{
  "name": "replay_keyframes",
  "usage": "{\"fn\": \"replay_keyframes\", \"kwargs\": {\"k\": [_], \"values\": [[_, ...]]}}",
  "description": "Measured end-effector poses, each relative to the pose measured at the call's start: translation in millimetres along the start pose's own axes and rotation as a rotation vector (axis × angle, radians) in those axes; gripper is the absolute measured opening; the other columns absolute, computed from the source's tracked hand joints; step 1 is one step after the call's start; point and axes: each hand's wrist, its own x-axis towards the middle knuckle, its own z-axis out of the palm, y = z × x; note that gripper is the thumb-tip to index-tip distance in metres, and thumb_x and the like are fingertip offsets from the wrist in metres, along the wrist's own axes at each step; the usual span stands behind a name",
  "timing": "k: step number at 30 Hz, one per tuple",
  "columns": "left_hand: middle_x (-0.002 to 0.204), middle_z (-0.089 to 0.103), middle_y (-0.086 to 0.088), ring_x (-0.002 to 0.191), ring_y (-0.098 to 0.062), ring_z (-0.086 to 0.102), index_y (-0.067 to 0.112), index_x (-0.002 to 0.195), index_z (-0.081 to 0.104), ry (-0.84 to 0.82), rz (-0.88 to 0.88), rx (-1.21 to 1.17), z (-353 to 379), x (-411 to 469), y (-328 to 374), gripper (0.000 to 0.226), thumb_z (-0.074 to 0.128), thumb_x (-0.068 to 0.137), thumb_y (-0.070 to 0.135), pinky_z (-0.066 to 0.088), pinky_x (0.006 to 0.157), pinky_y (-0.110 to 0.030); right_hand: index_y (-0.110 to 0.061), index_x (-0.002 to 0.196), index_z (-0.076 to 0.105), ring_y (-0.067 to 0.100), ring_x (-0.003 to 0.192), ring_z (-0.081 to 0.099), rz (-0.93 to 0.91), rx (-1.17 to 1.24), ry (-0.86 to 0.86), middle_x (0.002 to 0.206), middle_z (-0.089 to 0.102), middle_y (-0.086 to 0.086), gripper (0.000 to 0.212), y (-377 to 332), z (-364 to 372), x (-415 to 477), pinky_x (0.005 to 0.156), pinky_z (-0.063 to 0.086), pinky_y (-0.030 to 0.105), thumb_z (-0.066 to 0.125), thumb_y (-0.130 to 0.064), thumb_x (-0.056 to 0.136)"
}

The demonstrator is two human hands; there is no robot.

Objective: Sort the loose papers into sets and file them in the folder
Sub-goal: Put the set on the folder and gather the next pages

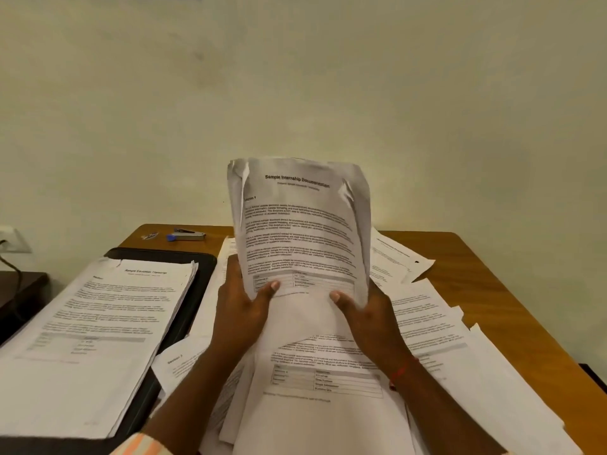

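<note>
1. Nearby, at the bottom edge, a striped sleeve [138, 446] covered the left forearm.
2. The loose papers [328, 415] lay in an overlapping heap across the near and right parts of the wooden desk [476, 257]. The printed sheets sat at differing angles, and several had a small table near the foot.
3. The left hand [243, 310] grasped the lower left edge of a sheaf of papers [302, 224], with the thumb pressed on the front page and the fingers hidden behind it.
4. The right hand [364, 313] grasped the lower right edge in the same way, thumb on the front. A red thread band [399, 372] circled that wrist.
5. The sheaf stood nearly upright above the heap, held between the two hands. Its top corners were curled and creased, and the front page was headed "Sample Internship Documentation".
6. To the left, a squared stack of papers [98, 323] rested on a black folder [203, 267], whose dark rim showed along the stack's far and right sides.
7. Farther back, a stapler [187, 236] with a blue end lay near the desk's far left corner. Just beside it was a small object [149, 237], too small to identify.
8. Behind the desk rose a pale wall [295, 77]. A wall socket [10, 238] sat at its left edge above a dark piece of furniture [23, 290].
</note>
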Motion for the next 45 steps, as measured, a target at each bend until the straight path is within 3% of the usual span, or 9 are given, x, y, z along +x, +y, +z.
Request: {"fn": "replay_keyframes", "kwargs": {"k": [3, 6, 9, 14, 19, 29, 32, 36, 45], "values": [[0.11, 0.058, 0.028, 0.095, 0.016, 0.06, 0.03, 0.137, 0.044, 0.061, -0.044, -0.042, -12.7, 11.5, -3.1, 0.059, 0.075, 0.088, 0.014, 0.046, 0.073, -0.01, -0.031, 0.101, 0.057, 0.004, 0.086, 0.067, -0.063, -0.025, 0.018, 0.092, 0.069, -0.016, 0.01, 0.7, -11.4, 6.4, 0.068, 0.056, 0.025, 0.056, -0.041, 0.098], [0.117, 0.065, 0.018, 0.102, 0.0, 0.065, 0.029, 0.137, 0.049, 0.128, -0.176, -0.202, -29.9, 24.8, -20.2, 0.059, 0.073, 0.089, 0.006, 0.053, 0.084, -0.027, -0.024, 0.098, 0.057, 0.015, 0.079, 0.068, 0.031, -0.426, 0.142, 0.09, 0.071, -0.007, 0.031, 6.4, -34.8, 18.5, 0.064, 0.053, 0.032, 0.047, -0.053, 0.099], [0.124, 0.07, 0.006, 0.113, -0.016, 0.067, 0.027, 0.138, 0.055, 0.142, -0.4, -0.449, -37.0, 29.0, -37.6, 0.054, 0.065, 0.093, 0.0, 0.055, 0.094, -0.041, -0.024, 0.103, 0.06, 0.018, 0.087, 0.066, 0.346, -0.913, -0.006, 0.098, 0.07, -0.002, 0.055, 24.0, -54.8, 25.0, 0.067, 0.047, 0.029, 0.056, -0.075, 0.083], [0.123, 0.072, 0.003, 0.11, -0.021, 0.067, 0.029, 0.137, 0.059, 0.133, -0.523, -0.507, -38.0, 30.5, -42.5, 0.048, 0.063, 0.095, 0.005, 0.055, 0.082, -0.034, -0.02, 0.111, 0.058, 0.02, 0.09, 0.065, 0.447, -0.899, -0.183, 0.104, 0.068, 0.002, 0.091, 37.1, -50.1, 22.5, 0.069, 0.053, 0.033, 0.065, -0.091, 0.055], [0.123, 0.071, 0.0, 0.107, -0.02, 0.068, 0.024, 0.14, 0.057, 0.161, -0.563, -0.498, -36.2, 29.5, -42.5, 0.048, 0.061, 0.096, 0.004, 0.055, 0.076, -0.03, -0.02, 0.118, 0.057, 0.023, 0.1, 0.065, 0.409, -0.859, -0.173, 0.116, 0.068, 0.002, 0.075, 37.0, -42.3, 20.0, 0.077, 0.053, 0.034, 0.078, -0.07, 0.067], [0.124, 0.07, -0.002, 0.107, -0.021, 0.067, 0.02, 0.141, 0.055, 0.161, -0.534, -0.459, -31.2, 29.6, -41.8, 0.052, 0.064, 0.094, 0.001, 0.056, 0.083, -0.039, -0.028, 0.089, 0.059, 0.015, 0.078, 0.06, 0.353, -0.806, -0.102, 0.084, 0.062, -0.009, 0.026, 31.1, -39.8, 20.0, 0.069, 0.043, 0.028, 0.079, -0.044, 0.082], [0.124, 0.07, -0.001, 0.11, -0.022, 0.067, 0.02, 0.14, 0.055, 0.158, -0.516, -0.462, -31.4, 29.1, -42.9, 0.051, 0.064, 0.093, 0.001, 0.055, 0.089, -0.042, -0.025, 0.083, 0.062, 0.014, 0.075, 0.061, 0.342, -0.781, -0.064, 0.078, 0.064, -0.009, 0.021, 32.6, -40.0, 21.6, 0.067, 0.043, 0.027, 0.077, -0.04, 0.084], [0.122, 0.07, -0.002, 0.097, -0.019, 0.068, 0.02, 0.139, 0.056, 0.183, -0.586, -0.512, -32.1, 30.8, -40.3, 0.044, 0.061, 0.097, 0.006, 0.054, 0.069, -0.027, -0.025, 0.082, 0.059, 0.017, 0.077, 0.063, 0.298, -0.729, -0.002, 0.081, 0.065, -0.007, 0.018, 33.0, -42.6, 24.1, 0.069, 0.045, 0.029, 0.073, -0.033, 0.089], [0.122, 0.069, -0.008, 0.086, -0.018, 0.064, 0.016, 0.135, 0.059, 0.267, -0.691, -0.523, -33.9, 34.9, -44.4, 0.038, 0.064, 0.097, 0.013, 0.049, 0.064, -0.029, -0.019, 0.088, 0.062, 0.012, 0.077, 0.06, 0.195, -0.606, -0.179, 0.085, 0.066, -0.007, 0.016, 29.2, -34.1, 21.4, 0.07, 0.044, 0.026, 0.075, -0.027, 0.088]]}}
